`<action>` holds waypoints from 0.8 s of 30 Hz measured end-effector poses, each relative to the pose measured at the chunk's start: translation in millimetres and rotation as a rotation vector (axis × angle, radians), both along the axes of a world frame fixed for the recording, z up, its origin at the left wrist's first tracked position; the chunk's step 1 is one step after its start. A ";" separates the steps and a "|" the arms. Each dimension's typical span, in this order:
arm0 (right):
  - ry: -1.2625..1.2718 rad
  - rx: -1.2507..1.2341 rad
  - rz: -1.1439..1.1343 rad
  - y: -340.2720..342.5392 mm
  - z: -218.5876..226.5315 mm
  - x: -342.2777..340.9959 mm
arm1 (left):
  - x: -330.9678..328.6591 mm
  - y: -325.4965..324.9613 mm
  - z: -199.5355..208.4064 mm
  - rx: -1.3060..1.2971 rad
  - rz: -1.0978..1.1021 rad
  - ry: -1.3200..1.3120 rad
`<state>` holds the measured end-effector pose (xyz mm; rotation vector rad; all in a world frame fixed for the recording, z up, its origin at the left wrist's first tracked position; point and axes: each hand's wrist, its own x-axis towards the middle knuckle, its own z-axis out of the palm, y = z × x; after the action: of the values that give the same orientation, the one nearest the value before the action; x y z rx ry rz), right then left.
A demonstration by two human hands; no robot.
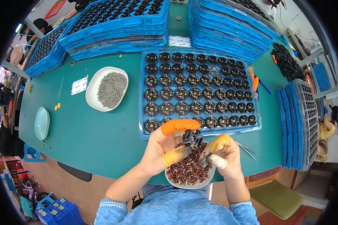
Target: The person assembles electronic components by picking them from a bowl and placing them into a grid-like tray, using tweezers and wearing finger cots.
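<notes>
My left hand (162, 146), with an orange cot on one finger and a yellow one on the thumb, grips a round black plastic part (193, 139) between thumb and fingers. To its right, my right hand (222, 152), in yellow and white finger cots, has its fingertips pinched together. Whatever they hold is too small to make out. Beneath both hands is a white bowl (211, 177) full of small red-brown cylindrical components (187, 170). Just beyond them lies a blue tray (142, 112) with rows of similar black parts, the nearer rows showing red-brown pieces inside.
A white dish (89, 99) of small silvery pieces stands left of the tray, near a pale green dish (42, 123). Tweezers (247, 149) lie at right. Tall stacks of blue trays (116, 41) line the back. Orange-handled pliers (255, 83) rest beside the tray.
</notes>
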<state>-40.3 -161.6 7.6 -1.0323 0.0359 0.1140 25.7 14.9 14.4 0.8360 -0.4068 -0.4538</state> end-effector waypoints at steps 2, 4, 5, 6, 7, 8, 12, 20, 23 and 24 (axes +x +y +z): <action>0.004 0.004 -0.020 1.5 3.5 1.2 | -2.1 -1.9 0.4 -0.004 -0.005 0.021; 0.007 0.008 -0.039 -0.1 3.5 1.3 | -3.4 -4.3 1.2 -0.006 -0.010 0.041; -0.002 0.035 -0.041 -2.3 0.8 -0.4 | -3.4 -5.9 1.7 -0.025 -0.026 0.052; -0.011 0.061 -0.042 -4.7 -2.4 -2.2 | -3.6 -7.1 2.0 -0.044 -0.041 0.064; -0.036 0.065 -0.054 -7.5 -6.4 -3.5 | -4.7 -7.2 1.0 -0.028 -0.038 0.069; -0.039 0.068 -0.057 -9.4 -6.2 -3.0 | -5.8 -6.3 -0.2 -0.025 -0.041 0.066; -0.108 0.078 -0.117 -12.7 1.6 -2.6 | -8.3 -1.2 -1.1 0.001 -0.130 0.064; -0.380 -0.717 -0.018 -15.0 30.5 6.6 | -25.8 -3.6 -9.6 0.104 -0.198 0.201; -0.657 -1.075 -0.170 -5.4 35.5 6.7 | -27.5 -7.3 -12.6 0.019 -0.226 0.155; -0.654 -1.075 -0.171 -5.1 36.0 5.4 | -28.1 -7.8 -12.0 0.019 -0.228 0.157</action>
<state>-34.8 -166.7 43.6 -2.0875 -0.4541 -0.4546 -2.4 7.1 2.4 0.7693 -0.3536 -0.7308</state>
